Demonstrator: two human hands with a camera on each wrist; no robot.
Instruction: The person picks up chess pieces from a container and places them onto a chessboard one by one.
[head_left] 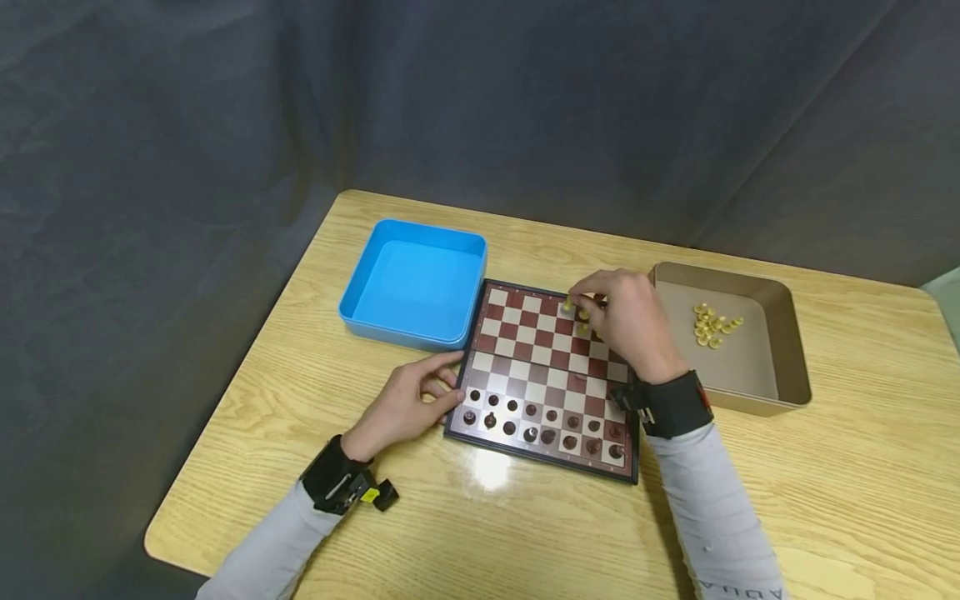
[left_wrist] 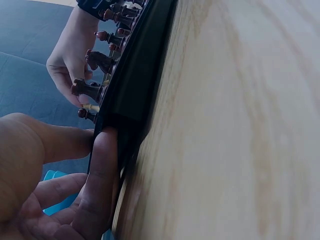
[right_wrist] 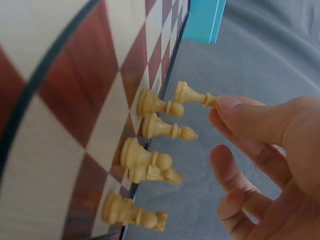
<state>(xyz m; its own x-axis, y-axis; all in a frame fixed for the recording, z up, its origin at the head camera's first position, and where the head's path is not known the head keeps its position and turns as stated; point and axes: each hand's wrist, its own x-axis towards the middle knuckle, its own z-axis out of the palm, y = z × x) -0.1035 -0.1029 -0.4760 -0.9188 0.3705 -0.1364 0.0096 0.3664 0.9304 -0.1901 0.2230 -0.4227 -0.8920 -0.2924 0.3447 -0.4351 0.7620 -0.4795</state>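
Note:
A folding chessboard (head_left: 537, 372) with red and white squares lies on the table, dark chess pieces (head_left: 531, 433) lined up in two rows along its near side. My left hand (head_left: 405, 402) grips the board's left edge, thumb and finger against the dark rim (left_wrist: 131, 95). My right hand (head_left: 633, 321) is over the far right part of the board and pinches a pale yellow chess piece (right_wrist: 191, 95) by its top, which the fingertips hide. Close by on the board stand several pale pieces, among them a pawn (right_wrist: 159, 106), a bishop (right_wrist: 167, 129) and a rook (right_wrist: 132, 212).
Left of the board's far half is a blue tray (head_left: 360, 279) with nothing in it. To the right stands a brown tray (head_left: 791, 350) holding a cluster of yellow chess pieces (head_left: 708, 325). Behind the wooden table (head_left: 480, 533) hangs a dark curtain (head_left: 525, 125).

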